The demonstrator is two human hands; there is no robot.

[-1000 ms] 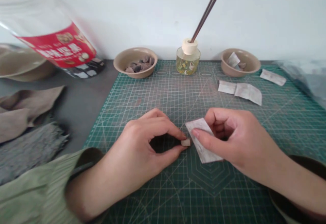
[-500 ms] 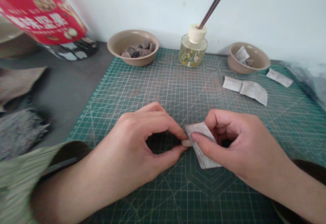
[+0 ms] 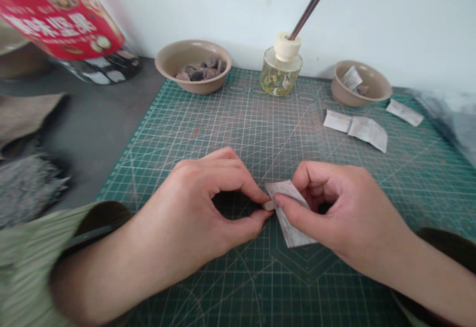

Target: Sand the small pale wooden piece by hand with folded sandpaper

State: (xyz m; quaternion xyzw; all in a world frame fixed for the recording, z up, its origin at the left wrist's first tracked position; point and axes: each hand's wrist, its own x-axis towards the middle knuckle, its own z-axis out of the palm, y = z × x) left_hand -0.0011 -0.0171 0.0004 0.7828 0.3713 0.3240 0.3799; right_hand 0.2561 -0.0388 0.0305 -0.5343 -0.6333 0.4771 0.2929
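My left hand (image 3: 211, 208) pinches a small pale piece (image 3: 268, 205) between thumb and index finger; its material is hard to make out. From the other side, my right hand (image 3: 334, 203) grips a folded piece of worn grey sandpaper (image 3: 293, 228), thumb on top and fingers curled behind. The sandpaper's left edge meets the small piece and covers its right end. Both hands are low over the green cutting mat (image 3: 230, 119).
Behind stand a bowl of small stones (image 3: 178, 49), a reed diffuser (image 3: 280, 72) and a smaller bowl (image 3: 345, 96) with paper scraps. Grey sandpaper strips (image 3: 366, 131) lie at right. A red nut bag (image 3: 74, 25) and rough grey cloth (image 3: 29, 188) are at left.
The sandpaper and my right hand have shifted slightly left along the small piece. My left hand keeps its pinch and has barely moved. The whole view has shifted a little.
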